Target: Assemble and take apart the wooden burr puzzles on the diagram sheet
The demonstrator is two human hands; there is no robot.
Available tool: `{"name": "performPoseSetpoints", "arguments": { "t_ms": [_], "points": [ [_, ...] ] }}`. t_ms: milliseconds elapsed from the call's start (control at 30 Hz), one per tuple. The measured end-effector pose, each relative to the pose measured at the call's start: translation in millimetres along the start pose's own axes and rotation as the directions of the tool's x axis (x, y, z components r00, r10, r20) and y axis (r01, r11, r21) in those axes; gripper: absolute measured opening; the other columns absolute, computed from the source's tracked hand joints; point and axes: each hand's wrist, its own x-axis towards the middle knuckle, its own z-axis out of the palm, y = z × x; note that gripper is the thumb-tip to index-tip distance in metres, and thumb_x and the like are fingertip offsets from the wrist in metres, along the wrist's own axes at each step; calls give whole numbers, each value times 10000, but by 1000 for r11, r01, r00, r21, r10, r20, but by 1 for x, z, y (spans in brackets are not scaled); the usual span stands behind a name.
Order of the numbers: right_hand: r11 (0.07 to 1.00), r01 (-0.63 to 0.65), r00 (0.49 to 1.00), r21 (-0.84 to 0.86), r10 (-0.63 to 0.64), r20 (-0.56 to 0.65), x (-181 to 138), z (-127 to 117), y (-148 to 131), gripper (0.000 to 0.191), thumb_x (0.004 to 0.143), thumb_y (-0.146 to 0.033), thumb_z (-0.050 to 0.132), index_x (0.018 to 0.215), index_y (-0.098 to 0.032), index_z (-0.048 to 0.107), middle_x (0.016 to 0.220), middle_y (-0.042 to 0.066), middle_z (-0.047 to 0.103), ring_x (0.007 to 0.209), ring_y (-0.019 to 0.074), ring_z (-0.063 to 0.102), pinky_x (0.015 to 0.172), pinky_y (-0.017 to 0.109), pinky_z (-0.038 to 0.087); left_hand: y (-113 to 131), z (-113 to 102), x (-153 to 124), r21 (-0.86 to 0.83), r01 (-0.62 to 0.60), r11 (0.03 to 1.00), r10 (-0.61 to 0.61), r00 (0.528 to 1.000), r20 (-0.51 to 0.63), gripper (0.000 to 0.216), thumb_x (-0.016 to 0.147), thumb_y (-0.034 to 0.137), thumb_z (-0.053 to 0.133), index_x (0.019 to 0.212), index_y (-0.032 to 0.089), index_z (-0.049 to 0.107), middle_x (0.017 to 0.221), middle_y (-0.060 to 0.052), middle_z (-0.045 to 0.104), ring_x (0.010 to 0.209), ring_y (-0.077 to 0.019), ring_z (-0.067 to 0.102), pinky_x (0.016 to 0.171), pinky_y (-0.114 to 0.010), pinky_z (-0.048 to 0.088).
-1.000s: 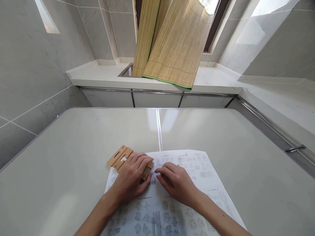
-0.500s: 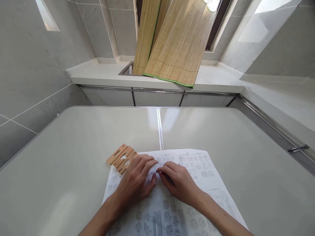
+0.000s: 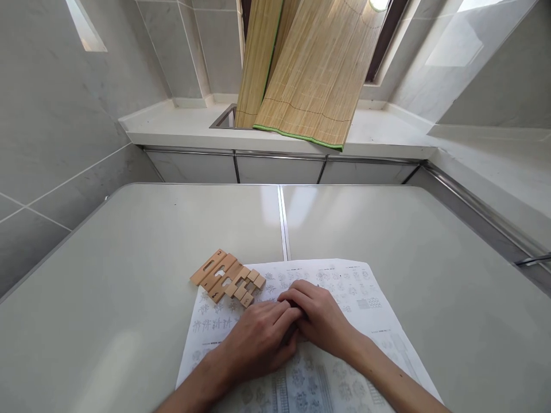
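My left hand (image 3: 271, 330) and my right hand (image 3: 316, 310) meet above a large printed paper sheet (image 3: 353, 287). The fingers of both are curled in against each other, and whatever they hold, if anything, is hidden. Just beyond my left hand lie flat wooden pieces (image 3: 218, 275) with cut-out slots and black numbers, set side by side. Against their right end sits a cluster of small wooden blocks (image 3: 247, 285), partly over the paper. Small drawings and printed rows cover the sheet, whose near part runs beneath my forearms.
The pale table (image 3: 129, 258) has a seam (image 3: 284, 223) running down its middle. Behind it are a white ledge (image 3: 181, 129) and a bamboo blind (image 3: 314, 86) hanging over it. Grey tiled walls close in at both sides, with a metal rail (image 3: 482, 209) along the right.
My left hand has moved right and toward me, off the wooden pieces, uncovering the small blocks. Its fingers now touch my right hand. The view has shifted slightly.
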Motion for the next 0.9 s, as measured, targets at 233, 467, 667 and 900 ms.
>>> {"name": "performPoseSetpoints", "arguments": {
  "t_ms": [233,467,667,900],
  "points": [
    [1000,-23,1000,9,23,9,0,1,1,416,758,7,503,1037,-238,690,933,38,708,798,183,669,699,285,529,-1,-1,2,-56,39,998,-37,998,41,141,875,97,550,960,203,586,812,-33,721,684,-195,667,590,-309,492],
    [999,-33,999,12,33,16,0,1,1,410,755,12,509,1028,-238,685,927,32,705,798,180,661,704,278,526,0,-1,1,-53,44,998,-42,998,37,145,873,99,554,964,204,596,816,-36,723,695,-199,666,594,-309,482],
    [999,-29,999,17,29,25,0,1,2,415,752,8,505,1035,-238,684,937,30,705,818,185,669,710,285,520,0,-1,1,-61,49,997,-46,998,44,144,873,95,561,965,198,603,820,-31,729,704,-204,672,601,-311,476],
    [998,-47,999,30,46,24,0,0,2,408,748,7,509,1022,-238,687,942,31,708,817,183,669,711,284,517,0,-2,1,-56,49,997,-47,998,47,153,882,104,553,991,196,609,829,-39,733,703,-207,673,603,-311,481]
  ]
}}
